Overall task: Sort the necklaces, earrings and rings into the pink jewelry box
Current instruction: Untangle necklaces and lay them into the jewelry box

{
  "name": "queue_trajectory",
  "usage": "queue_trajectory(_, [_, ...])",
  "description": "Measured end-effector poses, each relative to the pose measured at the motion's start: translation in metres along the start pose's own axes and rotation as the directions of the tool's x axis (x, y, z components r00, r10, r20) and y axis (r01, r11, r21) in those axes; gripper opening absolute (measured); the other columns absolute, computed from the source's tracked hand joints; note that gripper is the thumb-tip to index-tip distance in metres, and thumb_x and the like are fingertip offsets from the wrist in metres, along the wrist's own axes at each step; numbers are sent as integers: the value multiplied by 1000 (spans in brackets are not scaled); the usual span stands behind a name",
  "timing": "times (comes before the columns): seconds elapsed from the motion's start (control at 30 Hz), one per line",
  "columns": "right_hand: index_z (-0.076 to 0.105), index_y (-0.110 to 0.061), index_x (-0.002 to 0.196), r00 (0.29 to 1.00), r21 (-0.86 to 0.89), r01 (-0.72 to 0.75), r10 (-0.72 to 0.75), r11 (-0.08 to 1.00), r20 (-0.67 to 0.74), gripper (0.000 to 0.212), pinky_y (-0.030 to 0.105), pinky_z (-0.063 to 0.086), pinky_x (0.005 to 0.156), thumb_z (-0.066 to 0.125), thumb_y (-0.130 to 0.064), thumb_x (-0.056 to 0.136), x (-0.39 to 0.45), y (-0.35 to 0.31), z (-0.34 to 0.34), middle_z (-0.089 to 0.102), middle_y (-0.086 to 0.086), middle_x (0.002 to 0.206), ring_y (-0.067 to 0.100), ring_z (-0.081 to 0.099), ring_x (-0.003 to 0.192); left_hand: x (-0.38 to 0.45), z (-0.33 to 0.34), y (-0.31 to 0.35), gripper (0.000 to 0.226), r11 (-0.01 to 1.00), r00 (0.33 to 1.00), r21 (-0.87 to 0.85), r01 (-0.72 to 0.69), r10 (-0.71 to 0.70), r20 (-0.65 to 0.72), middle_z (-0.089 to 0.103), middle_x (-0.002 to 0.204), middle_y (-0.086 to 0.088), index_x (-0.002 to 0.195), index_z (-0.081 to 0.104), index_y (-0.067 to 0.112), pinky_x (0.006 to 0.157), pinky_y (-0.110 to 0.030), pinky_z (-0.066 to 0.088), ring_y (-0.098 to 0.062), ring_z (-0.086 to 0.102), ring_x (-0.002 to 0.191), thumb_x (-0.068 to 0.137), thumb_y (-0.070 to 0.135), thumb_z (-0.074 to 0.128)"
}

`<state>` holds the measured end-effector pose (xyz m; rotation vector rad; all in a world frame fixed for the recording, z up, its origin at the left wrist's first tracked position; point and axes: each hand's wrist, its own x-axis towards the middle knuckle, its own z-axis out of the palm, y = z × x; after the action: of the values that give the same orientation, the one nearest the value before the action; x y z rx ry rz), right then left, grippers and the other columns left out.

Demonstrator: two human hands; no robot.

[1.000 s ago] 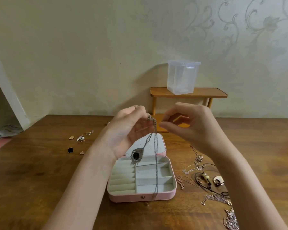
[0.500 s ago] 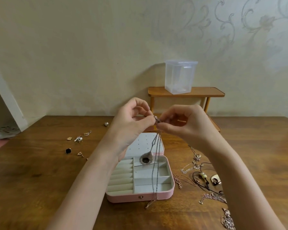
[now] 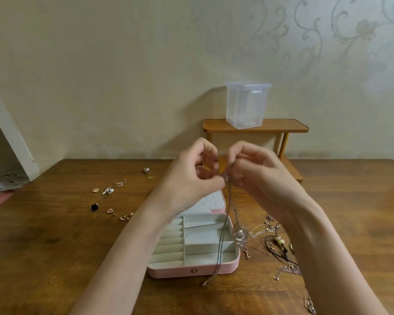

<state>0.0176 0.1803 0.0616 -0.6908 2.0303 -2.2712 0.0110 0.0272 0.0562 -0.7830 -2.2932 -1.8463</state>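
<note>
Silver chain of the necklace point(image 3: 221, 244) hung straight down toward six o'clock from my fingers, its long axis vertical, crossing the open pink jewelry box point(image 3: 192, 268) below. My left hand point(image 3: 191, 176) and right hand point(image 3: 255, 171) both pinched its top end together, equally near. Its round pendant point(image 3: 239, 235) dangled at the box's three o'clock rim, blurred; the tail touched the table point(image 3: 55, 246).

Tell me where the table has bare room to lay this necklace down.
Bare wood lies in front of the pink jewelry box and at the near left, below the scattered earrings. Right of the box is crowded with tangled chains.
</note>
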Motion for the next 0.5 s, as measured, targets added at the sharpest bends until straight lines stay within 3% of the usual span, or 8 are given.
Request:
queue_trajectory(0.1, [63, -14, 67, 999, -35, 28, -29, 999, -32, 29, 17, 35, 51, 55, 8, 83, -3, -7, -6, 52, 0, 61, 9, 42, 54, 0, 3, -2, 28, 998, 999, -67, 22, -24, -30, 56, 68, 9, 79, 50, 20, 62, -23, 47, -7, 52, 61, 65, 2, 67])
queue_trajectory(0.2, [66, -8, 79, 1000, -190, 7, -10, 982, -11, 13, 17, 36, 51, 59, 2, 84, -5, -7, -7, 54, 2, 64, 10, 44, 55, 2, 1, 1, 21, 985, 994, -173, 6, -24, -103, 53, 67, 7, 77, 50, 18, 61, -24, 49, -6, 53, 57, 62, 7, 60])
queue_trajectory(0.33, [71, -3, 85, 1000, -326, -7, 3, 945, -15, 11, 17, 44, 54, 68, -12, 78, -4, -9, -5, 65, 3, 64, 7, 54, 56, 2, -2, 1, 20, 997, 995, -80, -9, 1, -100, 53, 72, 4, 78, 51, 21, 61, -25, 48, -9, 56, 60, 65, 12, 62])
queue_trajectory(0.5, [73, -4, 78, 1000, -403, -19, 7, 915, -31, 10, 15, 45, 54, 73, -11, 71, -5, -11, -8, 68, 2, 62, 2, 56, 54, 0, -7, 4, 24, 999, 998, 27, -45, 46, -48, 60, 81, 1, 80, 53, 20, 66, -27, 53, -14, 66, 68, 79, 0, 66])
